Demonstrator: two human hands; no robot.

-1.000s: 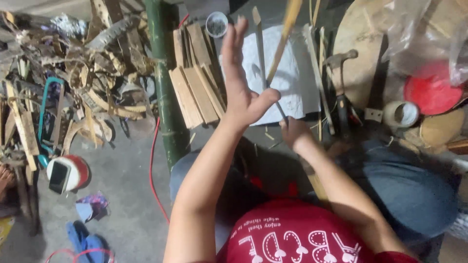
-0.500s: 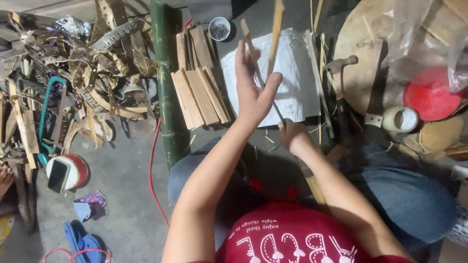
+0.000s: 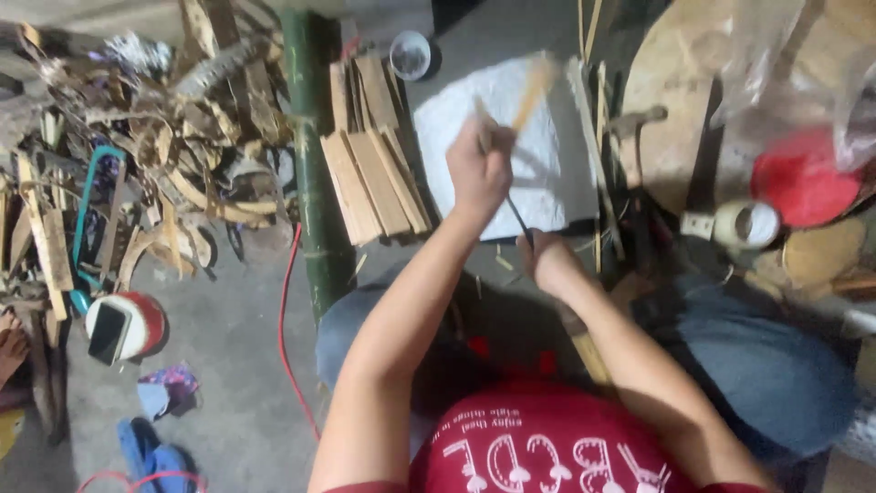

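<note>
Bamboo strip [image 3: 532,91] — blurred, now tilted | L hand [image 3: 479,169] gripping it, earlier open | R hand [image 3: 546,256] holds blade.

The left hand [image 3: 479,172] is closed around a thin bamboo strip [image 3: 532,87], blurred, over a white sheet [image 3: 547,173] on the floor. The right hand [image 3: 540,258] sits just below the sheet's lower edge, gripping a thin dark blade [image 3: 518,219] that points up toward the left hand. Left of the sheet lies a stack of flat bamboo slats [image 3: 374,173], then a green bamboo pole [image 3: 310,164]. Right of the sheet are a tape roll [image 3: 744,224] and a red lid [image 3: 803,178].
</note>
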